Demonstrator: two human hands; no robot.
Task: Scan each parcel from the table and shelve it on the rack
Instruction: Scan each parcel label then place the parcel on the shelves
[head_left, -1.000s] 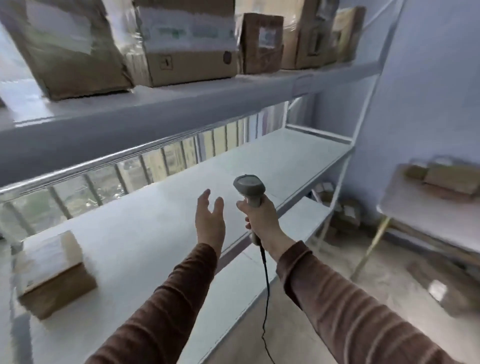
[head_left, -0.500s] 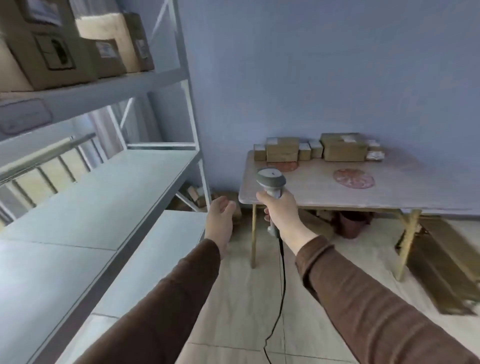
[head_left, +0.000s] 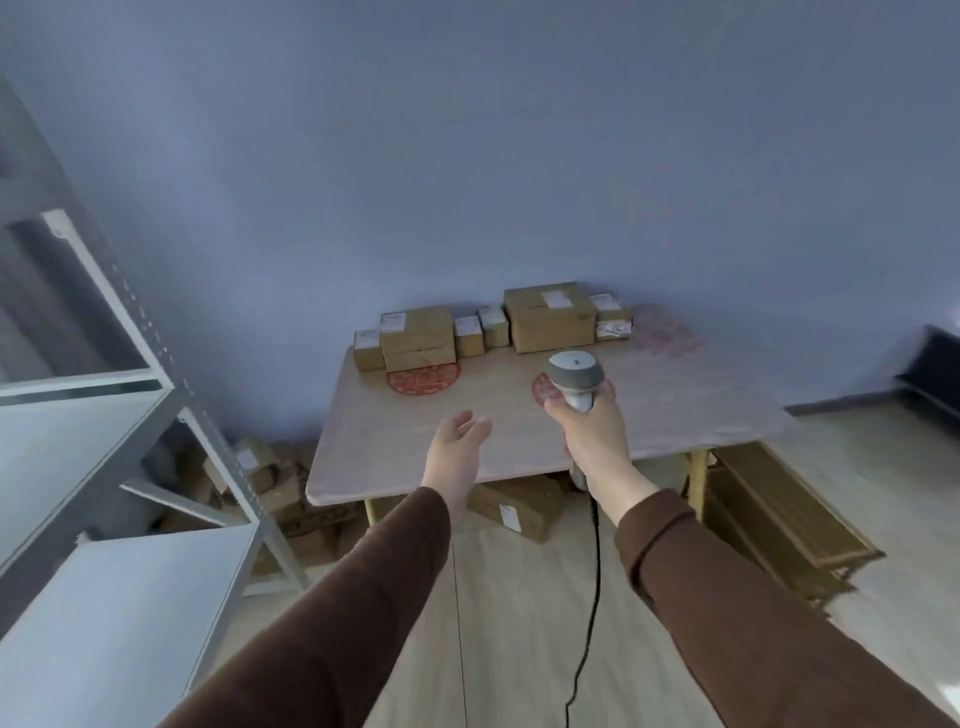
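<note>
The right hand (head_left: 592, 436) is gripping the scanner (head_left: 573, 378); the left hand (head_left: 457, 447) is hanging relaxed, empty. Parcels (head_left: 549, 317) are sitting along the counter's (head_left: 675, 415) far edge.

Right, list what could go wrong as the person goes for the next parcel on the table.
1. The scanner cable hangs from the right hand down toward the floor in front of the person; it could snag a foot or the table edge.
2. Only the open left hand is free, so the larger parcel may slip in a one-handed lift.
3. The parcels stand packed against the wall; pulling one could knock over a small box.
</note>
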